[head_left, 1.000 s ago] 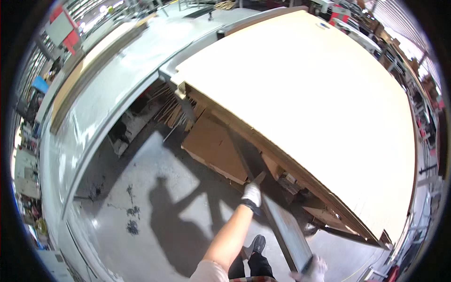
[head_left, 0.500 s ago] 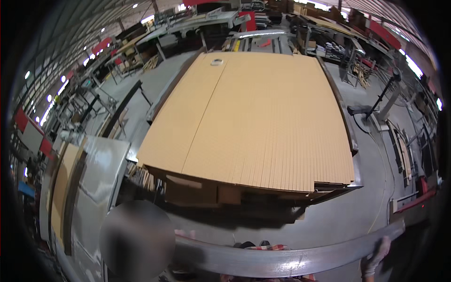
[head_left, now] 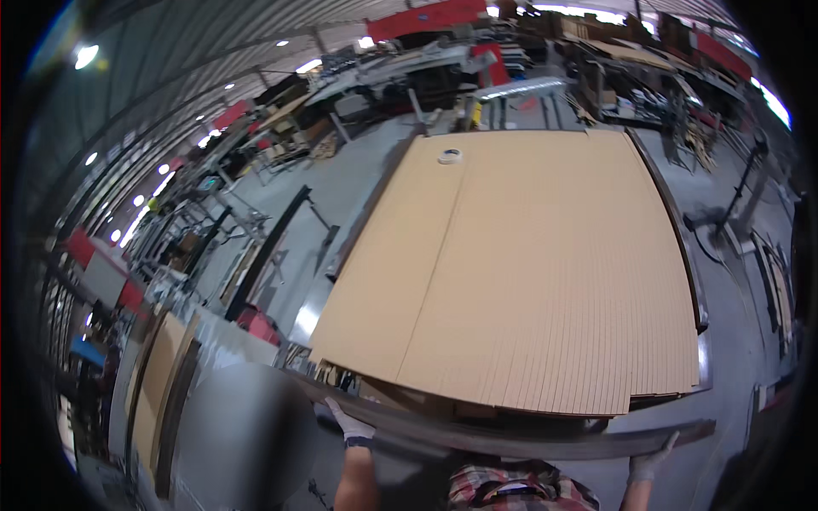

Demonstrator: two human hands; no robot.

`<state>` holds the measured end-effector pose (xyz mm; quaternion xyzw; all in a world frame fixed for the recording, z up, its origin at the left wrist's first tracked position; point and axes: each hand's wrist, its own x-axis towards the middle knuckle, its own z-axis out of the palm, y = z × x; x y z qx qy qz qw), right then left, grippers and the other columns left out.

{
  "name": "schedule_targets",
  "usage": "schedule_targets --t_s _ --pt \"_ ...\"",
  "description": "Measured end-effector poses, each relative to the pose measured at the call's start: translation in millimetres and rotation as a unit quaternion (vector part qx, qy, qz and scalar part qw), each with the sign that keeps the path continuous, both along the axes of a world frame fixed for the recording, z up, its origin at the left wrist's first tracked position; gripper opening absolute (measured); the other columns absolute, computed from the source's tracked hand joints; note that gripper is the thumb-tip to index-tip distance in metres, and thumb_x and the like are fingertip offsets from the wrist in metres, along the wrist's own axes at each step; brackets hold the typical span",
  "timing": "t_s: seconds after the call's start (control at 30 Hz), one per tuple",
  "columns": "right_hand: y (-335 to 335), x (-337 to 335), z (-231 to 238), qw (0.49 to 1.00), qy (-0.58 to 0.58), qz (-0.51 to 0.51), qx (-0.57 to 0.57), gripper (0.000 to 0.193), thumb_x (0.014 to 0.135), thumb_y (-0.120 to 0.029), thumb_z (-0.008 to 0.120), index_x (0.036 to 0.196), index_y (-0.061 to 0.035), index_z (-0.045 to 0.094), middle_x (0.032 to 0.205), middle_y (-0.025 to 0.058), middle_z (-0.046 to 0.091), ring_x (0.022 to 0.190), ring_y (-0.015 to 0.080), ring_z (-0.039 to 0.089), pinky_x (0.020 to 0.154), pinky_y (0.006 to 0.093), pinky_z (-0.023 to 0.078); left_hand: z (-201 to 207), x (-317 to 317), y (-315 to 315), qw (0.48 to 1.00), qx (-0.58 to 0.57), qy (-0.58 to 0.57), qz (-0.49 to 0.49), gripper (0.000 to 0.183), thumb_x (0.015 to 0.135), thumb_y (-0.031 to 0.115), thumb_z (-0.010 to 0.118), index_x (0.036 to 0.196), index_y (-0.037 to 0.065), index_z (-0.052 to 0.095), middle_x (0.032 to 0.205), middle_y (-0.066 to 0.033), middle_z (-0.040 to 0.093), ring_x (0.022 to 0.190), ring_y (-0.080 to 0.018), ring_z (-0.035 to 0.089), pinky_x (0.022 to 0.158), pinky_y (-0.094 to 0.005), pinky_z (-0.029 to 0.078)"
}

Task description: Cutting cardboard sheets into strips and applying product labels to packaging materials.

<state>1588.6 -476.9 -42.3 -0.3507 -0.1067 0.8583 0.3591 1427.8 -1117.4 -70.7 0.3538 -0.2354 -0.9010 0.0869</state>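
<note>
A long, straight steel bar point(head_left: 511, 443) stretches across in front of me, close to the near edge of a stack of tan boards point(head_left: 511, 272). My left hand point(head_left: 349, 423), in a pale glove, grips it toward its left end. Near the other end, my right hand point(head_left: 652, 462), gloved too, is closed on the bar with its thumb or a finger reaching up along the face. At the near edge the bar overlaps the shadowed side of the stack; contact cannot be made out. A round blurred patch hides the bar's far left end.
Dark rails point(head_left: 669, 204) flank the board stack. A roll of tape point(head_left: 450, 157) lies on its far left part. To the left stand a grey sheet-topped table with a tan panel point(head_left: 162, 383) and a black beam point(head_left: 268, 251). Racks and benches line the back.
The bar has moved forward, away from my body toward the stack's near edge. My left hand and forearm now show clearly. The view has shifted, so the stack appears lower and further right.
</note>
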Motion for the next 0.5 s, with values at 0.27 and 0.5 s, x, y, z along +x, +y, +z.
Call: schedule_targets --t_s 0.27,0.5 --pt "22 -88 19 0.993 -0.035 0.021 0.108 0.078 0.084 -0.060 0.050 0.141 -0.0099 0.033 0.146 0.0077 0.032 0.132 0.0267 0.032 0.110 0.0415 0.027 57 -100 49 0.993 -0.060 0.060 -0.081 0.080 0.084 0.069 0.040 0.142 0.014 0.031 0.146 -0.0073 0.032 0.131 -0.0283 0.033 0.108 -0.0452 0.027" --pt "58 -139 17 0.921 -0.299 0.067 0.241 0.086 0.086 -0.063 0.044 0.146 -0.0065 0.019 0.150 0.0100 0.022 0.134 0.0284 0.028 0.110 0.0395 0.023 76 -145 66 0.938 -0.325 -0.107 -0.063 0.079 0.087 0.065 0.041 0.143 0.012 0.026 0.145 -0.0110 0.031 0.130 -0.0293 0.034 0.106 -0.0473 0.032"
